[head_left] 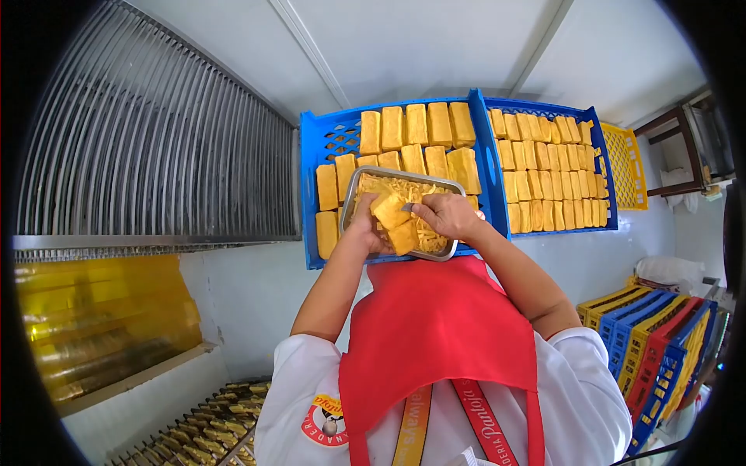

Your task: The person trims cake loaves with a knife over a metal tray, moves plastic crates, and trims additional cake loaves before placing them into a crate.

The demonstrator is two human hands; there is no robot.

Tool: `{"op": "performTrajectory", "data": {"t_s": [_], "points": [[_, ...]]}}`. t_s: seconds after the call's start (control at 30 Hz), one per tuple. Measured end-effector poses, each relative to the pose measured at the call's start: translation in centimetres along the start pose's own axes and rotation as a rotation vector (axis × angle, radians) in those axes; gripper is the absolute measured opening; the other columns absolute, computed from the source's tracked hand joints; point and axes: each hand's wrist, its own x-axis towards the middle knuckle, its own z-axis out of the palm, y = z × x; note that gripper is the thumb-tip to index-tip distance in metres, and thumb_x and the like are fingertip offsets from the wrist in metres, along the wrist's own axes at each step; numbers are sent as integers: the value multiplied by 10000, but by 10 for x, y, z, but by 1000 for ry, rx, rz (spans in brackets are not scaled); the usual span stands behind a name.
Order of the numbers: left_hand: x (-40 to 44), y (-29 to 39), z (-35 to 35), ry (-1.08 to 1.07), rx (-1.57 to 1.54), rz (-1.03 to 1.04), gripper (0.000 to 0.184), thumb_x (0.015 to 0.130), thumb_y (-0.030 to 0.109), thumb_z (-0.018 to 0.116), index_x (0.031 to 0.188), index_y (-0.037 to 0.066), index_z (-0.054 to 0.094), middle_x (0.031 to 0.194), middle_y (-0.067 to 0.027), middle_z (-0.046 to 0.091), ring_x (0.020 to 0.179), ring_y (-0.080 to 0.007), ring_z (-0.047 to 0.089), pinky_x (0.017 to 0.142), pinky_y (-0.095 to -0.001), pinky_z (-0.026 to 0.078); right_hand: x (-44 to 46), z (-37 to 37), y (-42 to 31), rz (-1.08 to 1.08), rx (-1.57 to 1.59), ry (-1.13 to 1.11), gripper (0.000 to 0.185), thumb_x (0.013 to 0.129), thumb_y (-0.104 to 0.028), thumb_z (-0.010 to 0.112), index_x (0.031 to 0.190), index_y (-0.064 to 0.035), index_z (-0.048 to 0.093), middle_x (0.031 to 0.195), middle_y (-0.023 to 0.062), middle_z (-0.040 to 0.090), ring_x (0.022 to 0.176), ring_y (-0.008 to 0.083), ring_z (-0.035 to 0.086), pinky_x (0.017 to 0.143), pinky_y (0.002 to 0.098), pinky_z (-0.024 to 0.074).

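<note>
My left hand [364,227] is closed around a yellow loaf-shaped cake [388,208], held above a metal tray [351,194]. A second yellow piece [403,238] lies right below it; I cannot tell whether the two are joined. In the tray are pale yellow shreds [423,189] that look like grated cheese. My right hand [451,216] is closed on a small metal blade [407,207], whose tip touches or nearly touches the cake. The blade's handle is hidden in the fingers. The tray rests over the front part of a blue crate [312,147] holding several similar cakes [416,124].
Right of it, another blue crate [606,175] holds rows of cakes. A yellow crate [625,167] stands beyond. A metal rack [171,140] rises at the left. Stacked coloured crates [641,342] are at the lower right, and more racked goods [194,435] at the lower left.
</note>
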Motion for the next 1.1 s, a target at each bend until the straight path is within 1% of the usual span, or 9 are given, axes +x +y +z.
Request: {"op": "performTrajectory", "data": {"t_s": [0.03,0.1,0.4,0.53,0.6,0.73,0.93,1.0,1.1], "points": [[-3,0,3,-1,1,0,627,781,625,488,1170,155,630,1162,-132,619,1046,-337,574,877,-559,428,1,2,0,0,0,1,500,959,-485,457,803,-44,633,853,216,675,798,410,646,695,495,503],[-8,-1,7,-25,54,6,635,776,646,487,1162,162,632,1150,-128,619,1060,-337,563,865,-562,426,3,5,-1,-96,-112,174,407,943,-421,519,795,-60,636,838,195,667,748,382,650,674,480,512],[-13,3,3,-39,176,-15,661,787,677,463,1175,170,634,1192,-128,622,1059,-347,585,828,-564,451,5,-4,-9,-183,-290,192,339,913,-372,586,778,-64,630,815,160,656,739,336,653,659,456,519],[-12,4,4,-76,88,-11,660,788,667,469,1185,167,632,1188,-118,628,1054,-346,599,821,-556,462,4,-3,-9,-207,-290,235,327,908,-360,594,762,-70,630,792,146,646,723,323,648,643,449,515],[-14,6,5,-64,99,-15,660,823,632,461,1262,157,592,1244,-108,613,1110,-326,591,916,-585,441,4,-3,-8,-227,-317,291,318,903,-353,602,747,-77,630,766,131,635,709,314,643,629,441,511],[-22,6,8,18,171,20,652,813,627,494,1262,163,587,1232,-97,618,1092,-317,595,910,-581,445,3,-6,-8,-243,-335,295,316,902,-351,601,739,-82,626,755,123,631,702,306,642,620,436,508],[-24,4,16,-3,215,61,642,805,623,511,1260,175,580,1232,-101,613,1112,-311,577,900,-578,442,8,-8,-2,-234,-287,168,409,884,-447,604,734,-69,656,746,124,638,701,316,646,612,425,509],[-30,-1,25,116,166,134,663,743,637,561,1208,166,606,1208,-140,593,1094,-335,552,784,-569,475,10,-9,-3,-162,-328,115,525,866,-561,577,708,-70,673,750,134,658,718,325,654,625,430,512],[-30,-2,24,66,167,122,629,743,638,563,1153,166,632,1136,-146,619,1029,-348,582,765,-567,489,13,-11,-7,-38,-311,-17,603,850,-643,540,684,-81,679,746,146,673,731,326,660,646,442,514]]}}
